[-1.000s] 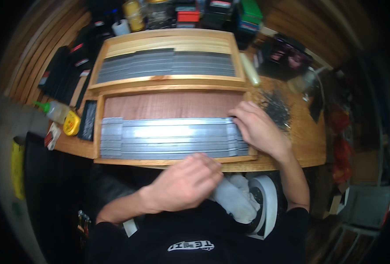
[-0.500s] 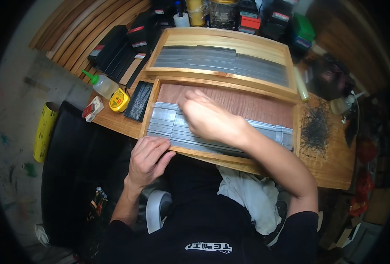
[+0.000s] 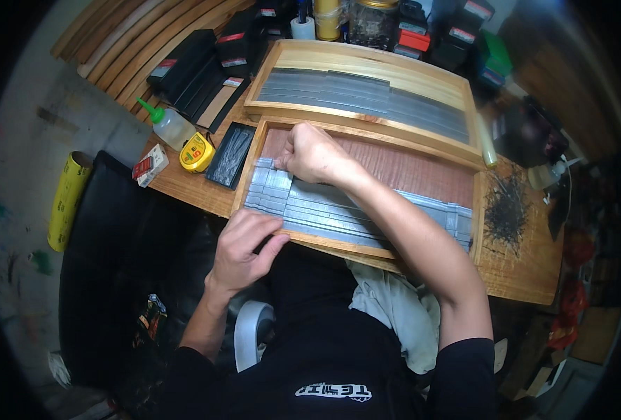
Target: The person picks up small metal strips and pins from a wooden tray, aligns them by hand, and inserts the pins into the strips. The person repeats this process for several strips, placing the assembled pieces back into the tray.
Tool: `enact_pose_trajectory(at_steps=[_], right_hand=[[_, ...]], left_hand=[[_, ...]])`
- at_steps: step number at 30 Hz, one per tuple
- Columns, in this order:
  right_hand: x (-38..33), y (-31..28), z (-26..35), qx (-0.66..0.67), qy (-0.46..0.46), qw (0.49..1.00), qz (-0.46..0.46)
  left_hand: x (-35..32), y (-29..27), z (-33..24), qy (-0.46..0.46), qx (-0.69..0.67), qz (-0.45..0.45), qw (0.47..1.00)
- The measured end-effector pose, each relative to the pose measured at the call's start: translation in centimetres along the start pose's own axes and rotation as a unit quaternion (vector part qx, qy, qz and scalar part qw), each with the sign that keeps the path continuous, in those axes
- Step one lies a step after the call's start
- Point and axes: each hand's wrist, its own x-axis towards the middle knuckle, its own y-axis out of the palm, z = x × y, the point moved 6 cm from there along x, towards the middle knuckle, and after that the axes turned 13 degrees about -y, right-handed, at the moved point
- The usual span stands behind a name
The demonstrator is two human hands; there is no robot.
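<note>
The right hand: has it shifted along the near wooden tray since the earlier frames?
Yes. The right hand has moved leftward along the near wooden tray, from its right end, by the pile of small dark nails, to the left end of the grey metal strips.

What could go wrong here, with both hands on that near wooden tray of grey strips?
1. The right hand presses the grey metal strips at the left end of the near wooden tray; a slip might knock the neat rows askew.
2. The left hand rests on the tray's front rim at the table edge; a push could shift the tray.
3. The loose pile of small dark nails beside the tray could scatter if bumped.
</note>
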Motion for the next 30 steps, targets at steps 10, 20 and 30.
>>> enact_pose_trajectory(at_steps=[10, 20, 30], right_hand=[[-5.8, -1.5, 7.1, -0.023, -0.308, 0.936, -0.169], [-15.0, -4.1, 10.6, -0.055, -0.316, 0.912, -0.258], [-35.5, 8.4, 0.1, 0.255, -0.14, 0.938, -0.189]], left_hand=[[5.9, -0.8, 4.5, -0.312, -0.359, 0.228, 0.849], [3.9, -3.2, 1.1, -0.252, -0.389, -0.014, 0.886], [-8.8, 14.8, -4.9, -0.504, -0.44, 0.381, 0.637]])
